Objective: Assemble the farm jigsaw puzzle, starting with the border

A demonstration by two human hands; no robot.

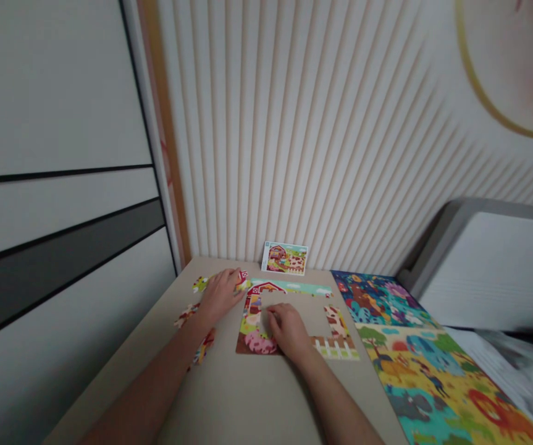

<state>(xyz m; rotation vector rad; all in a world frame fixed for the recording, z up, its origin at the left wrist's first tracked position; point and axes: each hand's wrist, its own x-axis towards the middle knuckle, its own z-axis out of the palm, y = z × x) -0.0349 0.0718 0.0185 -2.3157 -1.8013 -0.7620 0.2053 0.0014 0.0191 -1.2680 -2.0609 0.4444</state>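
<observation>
A farm jigsaw puzzle lies on the beige table, its border joined and its middle showing bare tabletop. My left hand rests over loose puzzle pieces left of the frame, fingers reaching toward a red barn piece; whether it grips one cannot be made out. Inside the puzzle's left part is my right hand, its fingers curled together near the tabletop. Anything between those fingertips is hidden. More loose pieces lie beside and under my left forearm.
A picture card of the farm scene leans against the ribbed wall. Right of the puzzle lie a dark blue animal puzzle and a yellow safari puzzle. A grey-edged padded panel stands at the right, a cabinet at the left.
</observation>
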